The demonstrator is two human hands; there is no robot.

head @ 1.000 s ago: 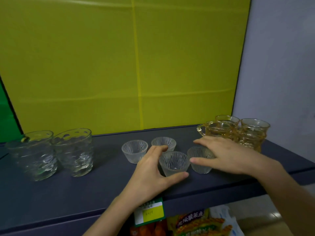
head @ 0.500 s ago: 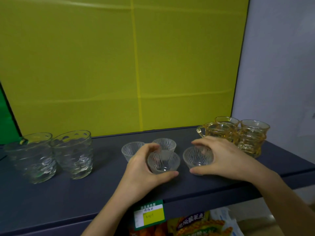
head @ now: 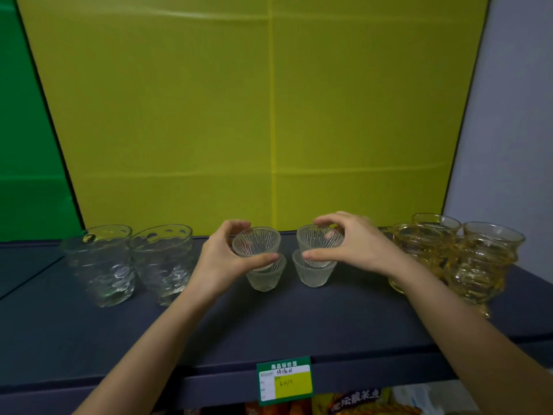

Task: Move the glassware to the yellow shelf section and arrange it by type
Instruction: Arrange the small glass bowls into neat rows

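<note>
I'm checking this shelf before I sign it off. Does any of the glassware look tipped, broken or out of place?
Nothing looks broken or spilled. Two small ribbed cups aren't on the shelf: the left hand and right hand each hold one tilted above another ribbed cup. The clear tumblers and amber glasses stand upright in groups.

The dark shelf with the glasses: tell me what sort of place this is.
Probably a shop, or a mock-up of one. The dark grey shelf carries a green-and-yellow price tag on its front edge, packaged snacks sit on the level below, and glassware is grouped by type, such as the amber glass mugs.
</note>
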